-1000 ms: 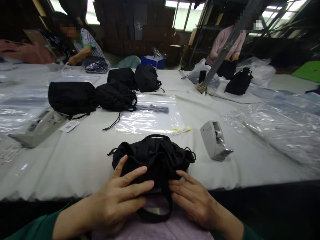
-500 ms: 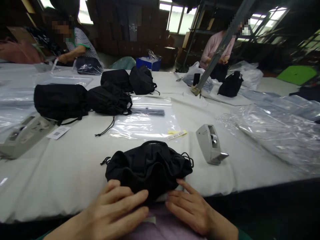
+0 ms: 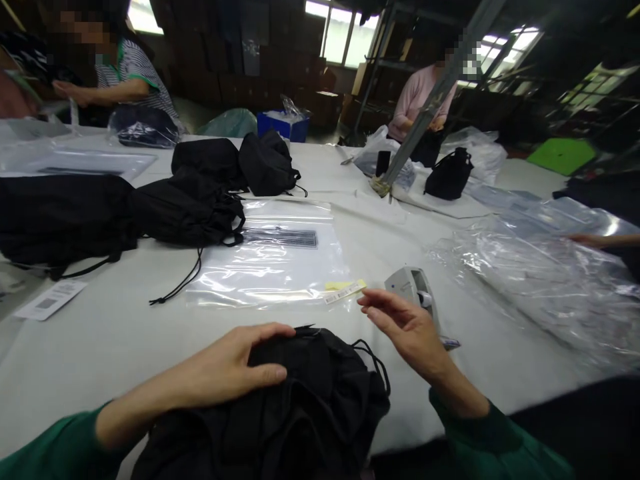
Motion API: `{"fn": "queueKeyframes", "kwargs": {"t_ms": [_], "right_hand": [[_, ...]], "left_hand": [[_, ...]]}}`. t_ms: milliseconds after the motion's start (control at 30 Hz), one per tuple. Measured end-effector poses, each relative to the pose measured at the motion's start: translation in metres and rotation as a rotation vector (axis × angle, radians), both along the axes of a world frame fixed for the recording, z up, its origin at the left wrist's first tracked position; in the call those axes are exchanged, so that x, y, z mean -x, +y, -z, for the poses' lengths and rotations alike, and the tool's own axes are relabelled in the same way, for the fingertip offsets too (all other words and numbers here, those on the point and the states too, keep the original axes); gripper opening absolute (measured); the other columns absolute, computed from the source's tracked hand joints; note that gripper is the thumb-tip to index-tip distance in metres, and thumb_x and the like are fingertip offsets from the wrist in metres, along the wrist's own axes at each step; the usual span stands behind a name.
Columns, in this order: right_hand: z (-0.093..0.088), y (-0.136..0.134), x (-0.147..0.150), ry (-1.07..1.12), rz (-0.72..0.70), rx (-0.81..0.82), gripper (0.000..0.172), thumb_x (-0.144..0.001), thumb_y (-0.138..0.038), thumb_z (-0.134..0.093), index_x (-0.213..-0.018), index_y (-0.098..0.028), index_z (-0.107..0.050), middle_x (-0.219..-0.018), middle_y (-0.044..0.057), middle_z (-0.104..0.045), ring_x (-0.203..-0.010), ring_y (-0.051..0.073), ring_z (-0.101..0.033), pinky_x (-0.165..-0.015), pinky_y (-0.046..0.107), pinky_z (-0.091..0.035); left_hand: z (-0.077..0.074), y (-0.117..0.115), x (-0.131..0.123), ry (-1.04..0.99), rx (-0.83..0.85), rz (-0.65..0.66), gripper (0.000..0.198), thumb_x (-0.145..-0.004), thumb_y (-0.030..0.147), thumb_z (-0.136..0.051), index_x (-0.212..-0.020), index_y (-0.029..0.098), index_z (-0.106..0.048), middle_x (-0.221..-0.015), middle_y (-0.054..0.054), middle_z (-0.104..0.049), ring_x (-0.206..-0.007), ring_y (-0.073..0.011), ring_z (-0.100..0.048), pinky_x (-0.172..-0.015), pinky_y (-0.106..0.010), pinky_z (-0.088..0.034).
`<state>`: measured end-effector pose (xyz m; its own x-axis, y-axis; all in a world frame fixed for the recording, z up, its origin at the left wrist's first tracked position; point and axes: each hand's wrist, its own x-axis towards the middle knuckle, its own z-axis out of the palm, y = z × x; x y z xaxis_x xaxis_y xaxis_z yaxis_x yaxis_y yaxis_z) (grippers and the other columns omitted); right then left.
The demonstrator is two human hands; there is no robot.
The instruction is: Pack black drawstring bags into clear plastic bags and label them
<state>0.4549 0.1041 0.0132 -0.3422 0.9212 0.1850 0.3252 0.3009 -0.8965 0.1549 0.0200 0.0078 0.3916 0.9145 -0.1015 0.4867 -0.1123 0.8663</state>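
A black drawstring bag lies slumped in front of me at the near table edge, its cord loop sticking out on the right. My left hand grips its top, thumb on the near side and fingers along the upper edge. Over the table, my right hand is open, thumb and fingers apart, with nothing visible between them. Its fingertips are at the right end of a barcode label strip with yellow backing. That strip lies on the corner of a clear plastic bag. A grey tape dispenser is partly hidden behind my right hand.
Several black bags lie at the left, near a white tag. Crumpled clear plastic covers the right side, where another person's hand reaches in. A metal post rises at the back. Two people work across the table.
My left hand has moved onto the top of the bag, which now sits closer to me. My right hand has left the bag and reached forward to the label strip. The view has shifted.
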Motion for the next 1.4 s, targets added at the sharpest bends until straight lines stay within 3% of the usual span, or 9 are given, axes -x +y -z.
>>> {"fn": "queueKeyframes", "kwargs": {"t_ms": [267,433,500,667,767,900,1167,1300,1400], "right_hand": [[0.039,0.021,0.015,-0.296,-0.412,0.083,0.05,-0.083,-0.014,-0.061,-0.131,-0.027,-0.059,-0.133,0.006,-0.061,-0.114,0.023,-0.062,-0.092,0.038,-0.055],[0.057,0.037,0.032,-0.284,-0.534,0.064,0.054,-0.08,-0.011,-0.064,-0.132,-0.026,-0.059,-0.136,0.007,-0.06,-0.125,0.026,-0.056,-0.101,0.042,-0.051],[0.068,0.04,0.039,-0.279,-0.519,0.041,0.043,-0.082,-0.011,-0.063,-0.122,-0.025,-0.066,-0.13,0.006,-0.064,-0.119,0.025,-0.06,-0.101,0.041,-0.051],[0.091,0.038,0.05,-0.17,-0.442,-0.332,0.025,-0.088,-0.009,-0.054,-0.101,-0.022,-0.071,-0.098,0.005,-0.076,-0.093,0.02,-0.071,-0.082,0.035,-0.059],[0.088,0.036,0.051,-0.105,-0.44,-0.628,0.029,-0.089,-0.006,-0.054,-0.11,-0.021,-0.067,-0.103,0.008,-0.075,-0.099,0.022,-0.07,-0.082,0.038,-0.057],[0.079,0.036,0.052,-0.09,-0.419,-0.723,0.031,-0.09,-0.006,-0.054,-0.114,-0.021,-0.066,-0.107,0.01,-0.074,-0.103,0.022,-0.069,-0.082,0.04,-0.056],[0.069,0.033,0.059,-0.048,-0.475,-0.605,0.031,-0.089,-0.006,-0.056,-0.113,-0.022,-0.067,-0.107,0.01,-0.074,-0.1,0.022,-0.069,-0.082,0.039,-0.056],[0.054,0.027,0.068,-0.036,-0.636,-0.286,0.024,-0.093,-0.015,-0.055,-0.11,-0.023,-0.07,-0.103,0.008,-0.075,-0.094,0.019,-0.069,-0.082,0.035,-0.057],[0.05,0.024,0.07,-0.023,-0.701,-0.054,0.022,-0.094,-0.022,-0.057,-0.111,-0.024,-0.071,-0.102,0.006,-0.075,-0.095,0.019,-0.068,-0.083,0.033,-0.057]], "left_hand": [[0.008,-0.029,0.0,0.296,-0.451,0.11,0.04,-0.092,0.024,-0.055,-0.132,0.03,-0.058,-0.145,-0.004,-0.05,-0.123,-0.0195,-0.058,-0.096,-0.024,-0.053],[0.002,-0.023,-0.002,0.184,-0.345,0.103,0.039,-0.094,0.021,-0.052,-0.132,0.032,-0.057,-0.147,-0.002,-0.048,-0.131,-0.0213,-0.05,-0.108,-0.031,-0.044],[0.001,-0.022,-0.002,0.119,-0.303,0.104,0.037,-0.095,0.022,-0.052,-0.13,0.032,-0.058,-0.147,-0.002,-0.048,-0.133,-0.0221,-0.048,-0.109,-0.033,-0.042],[-0.002,-0.023,0.0,0.092,-0.189,0.097,0.037,-0.093,0.022,-0.054,-0.128,0.033,-0.061,-0.148,-0.001,-0.047,-0.136,-0.0241,-0.043,-0.112,-0.037,-0.039],[-0.004,-0.023,-0.001,0.071,-0.187,0.089,0.036,-0.093,0.021,-0.054,-0.126,0.033,-0.062,-0.147,-0.001,-0.048,-0.137,-0.0247,-0.042,-0.113,-0.038,-0.038],[-0.007,-0.023,-0.002,0.053,-0.186,0.079,0.034,-0.093,0.02,-0.054,-0.123,0.031,-0.064,-0.145,-0.002,-0.051,-0.136,-0.0247,-0.044,-0.114,-0.04,-0.037],[-0.005,-0.022,-0.004,0.035,-0.09,0.084,0.034,-0.092,0.022,-0.057,-0.123,0.033,-0.064,-0.146,-0.001,-0.049,-0.138,-0.0255,-0.041,-0.113,-0.041,-0.039],[-0.001,-0.024,0.007,0.027,0.046,-0.028,0.048,-0.093,0.03,-0.057,-0.14,0.038,-0.048,-0.147,0.001,-0.048,-0.137,-0.0229,-0.043,-0.114,-0.039,-0.037],[0.005,-0.047,0.036,-0.006,0.145,-0.148,0.049,-0.094,0.038,-0.055,-0.141,0.036,-0.046,-0.144,0.0,-0.052,-0.132,-0.023,-0.049,-0.112,-0.037,-0.04]]}}
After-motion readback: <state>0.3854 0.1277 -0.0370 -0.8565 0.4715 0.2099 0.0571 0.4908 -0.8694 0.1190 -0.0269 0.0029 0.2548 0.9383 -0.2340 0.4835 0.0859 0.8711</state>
